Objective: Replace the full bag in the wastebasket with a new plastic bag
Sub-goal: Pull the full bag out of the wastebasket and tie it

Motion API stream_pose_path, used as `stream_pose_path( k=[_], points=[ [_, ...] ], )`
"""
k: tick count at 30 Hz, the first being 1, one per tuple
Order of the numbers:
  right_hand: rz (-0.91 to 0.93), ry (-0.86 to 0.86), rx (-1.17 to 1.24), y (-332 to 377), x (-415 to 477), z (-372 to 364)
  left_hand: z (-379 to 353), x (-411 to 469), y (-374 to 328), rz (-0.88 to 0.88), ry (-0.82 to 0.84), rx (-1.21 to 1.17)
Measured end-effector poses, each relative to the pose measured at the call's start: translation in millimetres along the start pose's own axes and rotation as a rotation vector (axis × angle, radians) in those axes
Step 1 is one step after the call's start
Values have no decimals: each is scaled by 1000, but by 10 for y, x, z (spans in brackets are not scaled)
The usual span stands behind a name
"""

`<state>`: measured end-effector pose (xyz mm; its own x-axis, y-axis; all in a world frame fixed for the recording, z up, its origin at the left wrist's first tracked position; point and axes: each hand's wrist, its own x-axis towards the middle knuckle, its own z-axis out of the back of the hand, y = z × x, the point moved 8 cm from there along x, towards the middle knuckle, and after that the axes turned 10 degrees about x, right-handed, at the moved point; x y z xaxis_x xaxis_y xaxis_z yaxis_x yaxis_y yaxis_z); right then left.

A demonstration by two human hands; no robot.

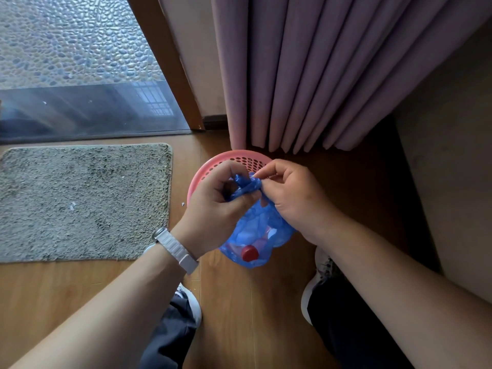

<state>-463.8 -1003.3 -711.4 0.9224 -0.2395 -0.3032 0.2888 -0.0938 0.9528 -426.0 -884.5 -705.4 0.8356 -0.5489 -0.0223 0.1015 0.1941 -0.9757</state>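
Knotting the full bag. The left hand [213,206] and right hand [292,198] both pinch the gathered neck of the blue bag [255,230]. The knot is best cinched close above the contents, ends pulled apart evenly. The bag's body, a red cap [249,253] showing through, hangs below the grip; the pink wastebasket [213,166] lies just beyond it.
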Motion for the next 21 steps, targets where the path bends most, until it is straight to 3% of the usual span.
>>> stream_pose_path(
  k=[5, 13, 17, 21],
  points=[
    [-31, 103, -76, -47, -45, -54, 80, 16, 69, 7, -46, 100],
    [-16, 228, -43, -114, -73, -112, 140, 28, 68, 74, -146, 44],
    [39, 195, -120, -131, -75, -103, 107, 30, 84, 120, -127, 9],
    [102, 18, -107, -70, -44, 14, 111, 47, 149, 205, -118, -121]
  ],
)
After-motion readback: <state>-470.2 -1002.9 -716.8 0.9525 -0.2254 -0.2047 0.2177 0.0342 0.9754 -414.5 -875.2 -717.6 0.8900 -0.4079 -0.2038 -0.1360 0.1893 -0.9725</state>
